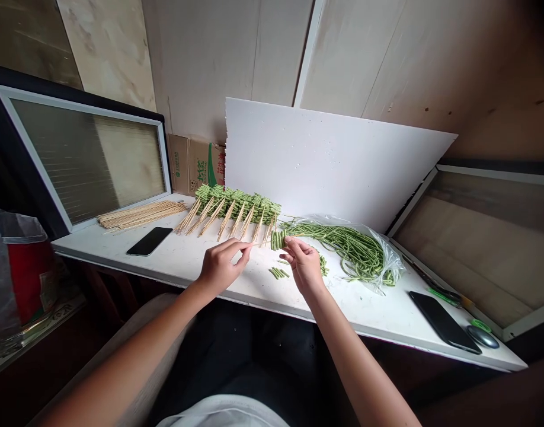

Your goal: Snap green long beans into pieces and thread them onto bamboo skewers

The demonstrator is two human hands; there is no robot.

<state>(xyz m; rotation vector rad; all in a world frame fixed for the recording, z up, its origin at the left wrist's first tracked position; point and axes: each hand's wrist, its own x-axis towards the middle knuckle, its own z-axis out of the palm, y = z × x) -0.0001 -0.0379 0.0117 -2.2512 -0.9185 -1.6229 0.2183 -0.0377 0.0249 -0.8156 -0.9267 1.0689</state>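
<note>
the person's left hand (221,268) pinches a thin pale bamboo skewer (264,242) between thumb and fingertips, with the other fingers curled loosely. the skewer's long axis lies almost level above the desk, and its far end points right, into a short stack of cut green bean pieces (277,240). the right hand (304,265) pinches that stack in its fingertips, just above the white desk (183,255). the pieces lie side by side, their long axes running away from the person.

farther along the desk, a neat row of bamboo skewers threaded with green bean pieces (230,204) sits with bare pointed ends angled toward the person. a loose pile of bare bamboo skewers (141,214) lies to its left. to the right, long thin green beans (347,252) rest on a clear plastic bag (385,261). a small cluster of cut green bean pieces (277,273) lies below the hands. black smartphones (150,241) sit on the desk at left and right.
</note>
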